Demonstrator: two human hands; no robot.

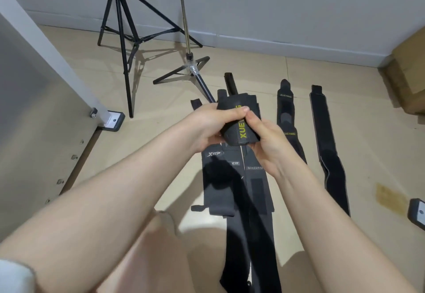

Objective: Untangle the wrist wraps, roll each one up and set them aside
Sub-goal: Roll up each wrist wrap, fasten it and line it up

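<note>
A black wrist wrap with yellow lettering (240,131) is partly rolled and held up over the floor. My left hand (213,122) grips its left side, thumb across the top. My right hand (264,141) grips its right side with curled fingers. Its long tail (250,246) hangs down between my arms. Below lie several flat black wraps: one with a white logo (213,173) and one with grey lettering (257,184). To the right lie a narrow wrap with yellow lettering (287,118) and a long plain wrap (328,152).
A black tripod (124,39) and a metal stand with a folded base (188,67) stand on the beige tiled floor (368,145) ahead. A white table leg (69,78) is at left. Cardboard boxes (409,72) sit at right. My knees are at the bottom.
</note>
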